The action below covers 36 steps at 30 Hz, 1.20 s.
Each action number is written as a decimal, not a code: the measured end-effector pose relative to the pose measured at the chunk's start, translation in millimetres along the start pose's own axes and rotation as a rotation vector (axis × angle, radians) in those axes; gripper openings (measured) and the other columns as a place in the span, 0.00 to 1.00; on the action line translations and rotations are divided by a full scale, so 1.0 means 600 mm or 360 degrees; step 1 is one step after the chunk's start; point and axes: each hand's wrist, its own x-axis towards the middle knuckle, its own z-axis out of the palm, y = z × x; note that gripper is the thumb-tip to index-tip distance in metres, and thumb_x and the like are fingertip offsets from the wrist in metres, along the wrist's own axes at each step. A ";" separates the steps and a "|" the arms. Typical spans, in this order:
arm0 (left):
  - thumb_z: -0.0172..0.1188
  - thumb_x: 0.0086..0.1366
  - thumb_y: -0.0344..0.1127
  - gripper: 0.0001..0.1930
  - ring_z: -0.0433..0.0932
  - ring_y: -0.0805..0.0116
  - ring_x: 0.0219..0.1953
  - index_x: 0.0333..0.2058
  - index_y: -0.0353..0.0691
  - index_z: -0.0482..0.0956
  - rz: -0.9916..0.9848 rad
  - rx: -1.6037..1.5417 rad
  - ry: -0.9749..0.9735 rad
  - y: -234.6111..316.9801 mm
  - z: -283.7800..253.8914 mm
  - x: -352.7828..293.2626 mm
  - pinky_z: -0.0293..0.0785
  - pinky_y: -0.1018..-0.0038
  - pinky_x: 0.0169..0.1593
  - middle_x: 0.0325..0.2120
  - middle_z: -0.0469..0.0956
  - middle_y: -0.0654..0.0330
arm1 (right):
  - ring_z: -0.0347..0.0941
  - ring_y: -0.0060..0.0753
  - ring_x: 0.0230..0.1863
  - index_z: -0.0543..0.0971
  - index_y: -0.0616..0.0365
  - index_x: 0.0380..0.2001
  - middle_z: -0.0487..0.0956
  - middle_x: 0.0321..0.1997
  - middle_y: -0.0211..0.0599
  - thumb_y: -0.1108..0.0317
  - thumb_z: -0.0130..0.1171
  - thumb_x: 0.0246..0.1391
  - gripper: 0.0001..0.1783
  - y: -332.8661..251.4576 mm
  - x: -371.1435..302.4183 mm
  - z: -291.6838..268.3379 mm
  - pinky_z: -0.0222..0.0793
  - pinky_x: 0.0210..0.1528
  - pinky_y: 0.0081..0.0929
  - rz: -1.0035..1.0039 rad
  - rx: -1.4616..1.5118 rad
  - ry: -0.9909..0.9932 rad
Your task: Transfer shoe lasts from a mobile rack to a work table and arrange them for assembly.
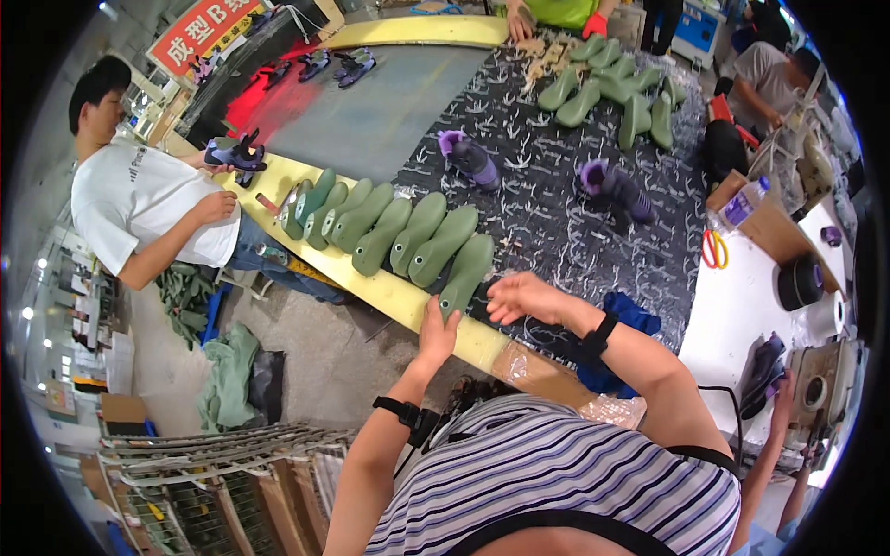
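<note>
A row of several green shoe lasts (380, 232) lies side by side along the yellow edge of the work surface in front of me. My left hand (438, 332) is closed round the lower end of the nearest last (466, 276), which leans at the right end of the row. Just right of that last, my right hand (530, 299) hovers with loosely bent fingers and nothing visible in them. Beyond stand two purple-and-black shoes, one (470, 159) behind the row and the other (616, 192) farther right, on a dark patterned covering (547, 208).
More green lasts (626, 88) are heaped at the far right. Across the corner a co-worker (158, 199) holds a shoe (237, 156). A blue cloth (630, 320) lies beside my right forearm. On the white table (695, 320) are yellow-and-red scissors (714, 248) and a bottle (744, 202).
</note>
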 end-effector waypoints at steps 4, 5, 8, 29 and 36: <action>0.57 0.63 0.36 0.26 0.68 0.37 0.51 0.54 0.27 0.60 -0.0124 -0.0048 -0.0005 0.023 -0.012 0.019 0.65 0.56 0.53 0.49 0.68 0.35 | 0.78 0.29 0.38 0.73 0.63 0.48 0.79 0.42 0.42 0.59 0.55 0.62 0.19 0.028 -0.041 0.030 0.76 0.40 0.25 0.0090 -0.0057 -0.0275; 0.57 0.63 0.34 0.24 0.68 0.37 0.50 0.52 0.28 0.61 -0.0062 -0.0007 0.0044 0.022 -0.008 0.025 0.65 0.55 0.51 0.47 0.68 0.35 | 0.78 0.29 0.38 0.73 0.63 0.48 0.79 0.42 0.42 0.59 0.55 0.62 0.19 0.038 -0.054 0.029 0.76 0.40 0.25 0.0117 -0.0025 -0.0276; 0.57 0.63 0.32 0.23 0.69 0.37 0.50 0.52 0.28 0.60 -0.0145 0.0074 0.0011 0.050 0.005 0.066 0.65 0.54 0.50 0.47 0.68 0.35 | 0.79 0.30 0.38 0.73 0.63 0.49 0.80 0.41 0.42 0.59 0.55 0.62 0.19 0.061 -0.066 0.006 0.76 0.40 0.25 0.0180 0.0068 -0.0192; 0.64 0.56 0.39 0.25 0.80 0.51 0.40 0.50 0.33 0.71 -0.1133 -0.0220 0.0492 -0.164 -0.215 -0.538 0.75 0.63 0.45 0.40 0.79 0.46 | 0.81 0.35 0.34 0.73 0.65 0.46 0.81 0.37 0.45 0.66 0.52 0.63 0.14 0.117 -0.047 0.281 0.78 0.35 0.26 0.0335 -0.0304 -0.0429; 0.63 0.53 0.42 0.24 0.79 0.47 0.39 0.46 0.34 0.75 -0.1457 -0.0423 0.0821 -0.215 -0.183 -0.920 0.75 0.60 0.43 0.34 0.81 0.47 | 0.80 0.34 0.35 0.74 0.64 0.43 0.81 0.36 0.42 0.69 0.51 0.62 0.11 0.260 -0.013 0.604 0.76 0.35 0.27 0.0544 -0.0590 -0.1022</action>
